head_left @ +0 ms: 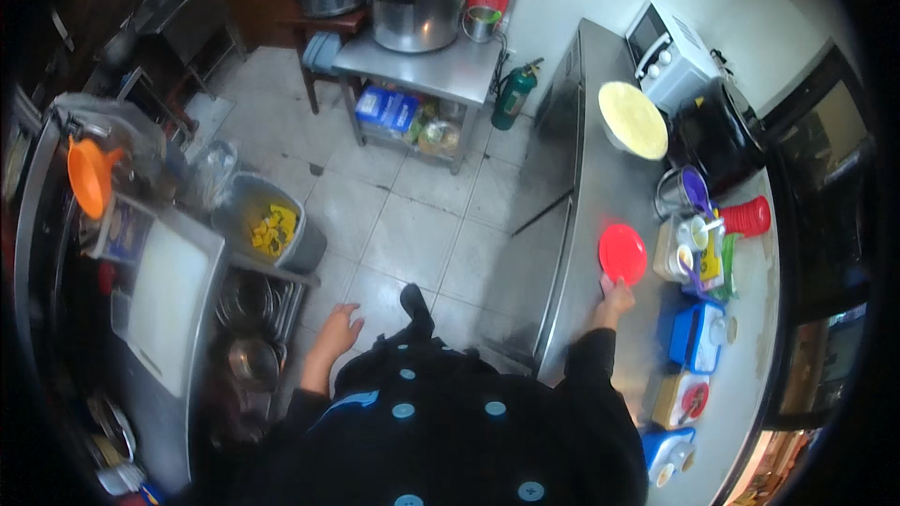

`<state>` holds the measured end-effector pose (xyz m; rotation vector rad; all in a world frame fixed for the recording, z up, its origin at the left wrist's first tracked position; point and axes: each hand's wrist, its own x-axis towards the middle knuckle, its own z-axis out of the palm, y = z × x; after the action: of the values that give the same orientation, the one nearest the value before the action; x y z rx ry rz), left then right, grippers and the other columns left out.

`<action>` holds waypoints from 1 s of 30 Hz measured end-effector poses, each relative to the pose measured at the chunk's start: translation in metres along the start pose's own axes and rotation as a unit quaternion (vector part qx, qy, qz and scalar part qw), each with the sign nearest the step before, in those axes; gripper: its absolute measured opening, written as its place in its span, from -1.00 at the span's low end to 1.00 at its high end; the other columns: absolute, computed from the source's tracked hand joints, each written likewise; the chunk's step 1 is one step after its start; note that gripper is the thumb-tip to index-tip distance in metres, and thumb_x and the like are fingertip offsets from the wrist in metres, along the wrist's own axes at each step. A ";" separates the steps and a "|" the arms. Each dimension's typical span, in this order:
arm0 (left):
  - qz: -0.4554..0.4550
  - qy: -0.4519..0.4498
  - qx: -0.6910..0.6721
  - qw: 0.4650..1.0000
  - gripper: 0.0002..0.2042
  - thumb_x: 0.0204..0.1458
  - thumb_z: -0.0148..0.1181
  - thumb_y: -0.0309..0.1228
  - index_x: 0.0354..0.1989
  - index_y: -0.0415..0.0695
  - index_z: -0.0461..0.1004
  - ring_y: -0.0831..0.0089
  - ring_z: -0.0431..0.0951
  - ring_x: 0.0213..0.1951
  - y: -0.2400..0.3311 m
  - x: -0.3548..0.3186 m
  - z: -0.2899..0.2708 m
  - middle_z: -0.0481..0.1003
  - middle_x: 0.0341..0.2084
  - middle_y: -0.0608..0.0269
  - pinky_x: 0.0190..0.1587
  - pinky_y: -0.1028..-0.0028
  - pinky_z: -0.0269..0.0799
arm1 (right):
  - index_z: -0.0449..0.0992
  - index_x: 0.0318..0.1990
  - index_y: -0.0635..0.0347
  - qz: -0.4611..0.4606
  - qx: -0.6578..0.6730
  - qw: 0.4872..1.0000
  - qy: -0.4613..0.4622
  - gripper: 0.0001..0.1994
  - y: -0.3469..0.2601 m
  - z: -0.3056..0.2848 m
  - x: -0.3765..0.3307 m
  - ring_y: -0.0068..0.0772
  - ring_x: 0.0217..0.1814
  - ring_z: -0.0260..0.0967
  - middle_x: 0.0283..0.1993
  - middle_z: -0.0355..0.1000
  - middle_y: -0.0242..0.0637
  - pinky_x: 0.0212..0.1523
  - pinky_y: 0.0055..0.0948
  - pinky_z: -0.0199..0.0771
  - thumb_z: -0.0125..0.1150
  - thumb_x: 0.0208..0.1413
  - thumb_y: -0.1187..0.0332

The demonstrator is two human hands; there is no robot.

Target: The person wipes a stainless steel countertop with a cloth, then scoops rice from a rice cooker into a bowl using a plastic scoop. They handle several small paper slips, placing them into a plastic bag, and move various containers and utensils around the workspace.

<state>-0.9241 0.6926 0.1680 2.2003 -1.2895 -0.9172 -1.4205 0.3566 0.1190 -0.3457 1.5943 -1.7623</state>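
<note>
My right hand (616, 298) is at the near edge of the red plate (622, 254), which lies flat on the steel bench (600, 187); my fingers touch its rim, but I cannot tell whether they have closed on it. I judge the plate contacted and not yet lifted, so moving it is the part left. My left hand (339, 326) hangs over the floor with fingers spread and loose, holding nothing. Just to the right of the plate stand small containers (689, 258), a red ridged cup (747, 216) and a blue box (696, 335), so clearance on that side is limited. Farther along the bench sits a large bowl with a pale yellow top (633, 119), well apart from the plate. A grey bin holding yellow items (268, 222) stands on the floor to my left.
</note>
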 end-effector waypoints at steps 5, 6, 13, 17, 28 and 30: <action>0.120 0.040 0.025 0.992 -0.65 0.04 0.10 -0.36 0.01 -0.21 0.40 -0.06 0.39 0.01 0.056 0.185 -0.074 0.40 -0.07 -0.17 0.09 0.21 0.30 | 0.38 -0.50 0.24 -0.027 -0.216 0.976 -0.004 -0.70 -0.043 0.013 -0.021 -0.50 -0.80 0.13 -0.73 0.24 -0.33 -0.82 -0.43 0.18 0.16 0.15 0.21; 0.153 0.035 0.024 0.987 -0.66 0.05 0.10 -0.38 0.01 -0.21 0.39 -0.05 0.39 0.00 0.078 0.219 -0.093 0.41 -0.09 -0.15 0.08 0.21 0.30 | 0.37 -0.51 0.24 -0.056 -0.219 0.974 0.015 -0.69 -0.041 0.004 -0.012 -0.51 -0.80 0.13 -0.73 0.24 -0.33 -0.81 -0.44 0.16 0.13 0.17 0.20; 0.317 0.090 -0.007 0.944 -0.66 -0.02 0.17 -0.54 -0.02 -0.14 0.42 0.21 0.53 -0.19 0.170 0.446 -0.225 0.41 -0.09 0.04 -0.12 0.31 0.45 | 0.36 -0.55 0.27 -0.238 -0.217 0.947 0.004 -0.68 0.011 0.160 -0.043 -0.47 -0.62 0.25 -0.66 0.30 -0.31 -0.55 -0.46 0.26 0.09 0.17 0.26; 0.266 0.222 -0.019 0.938 -0.64 -0.10 0.22 -0.57 -0.06 -0.15 0.44 0.18 0.52 -0.18 0.180 0.576 -0.326 0.41 -0.11 0.04 -0.11 0.32 0.46 | 0.39 -0.52 0.34 -0.303 -0.365 0.872 -0.124 -0.71 0.057 0.332 -0.041 -0.38 -0.61 0.24 -0.64 0.34 -0.19 -0.49 -0.34 0.28 0.09 0.16 0.31; 0.236 0.481 0.244 0.808 -0.52 -0.25 0.16 -0.65 -0.02 -0.17 0.37 0.06 0.40 -0.02 0.083 0.800 -0.627 0.42 -0.10 0.01 0.07 0.22 0.30 | 0.40 -0.49 0.33 -0.379 -0.334 0.800 -0.325 -0.83 0.070 0.740 -0.081 -0.29 -0.62 0.23 -0.63 0.30 -0.10 -0.52 -0.31 0.24 0.14 0.09 0.43; 0.292 0.400 0.321 0.808 -0.51 -0.30 0.21 -0.63 -0.06 -0.17 0.38 0.07 0.41 -0.05 0.079 0.812 -0.669 0.43 -0.14 0.05 0.04 0.22 0.32 | 0.38 -0.50 0.35 -0.426 -0.311 0.792 -0.308 -0.81 0.076 0.773 -0.072 -0.30 -0.62 0.18 -0.64 0.27 -0.10 -0.52 -0.32 0.23 0.11 0.11 0.44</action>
<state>-0.2035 -0.0371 0.4164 1.9723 -1.7524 0.7312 -0.8568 -0.1728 0.2192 -1.9985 1.5407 -1.3328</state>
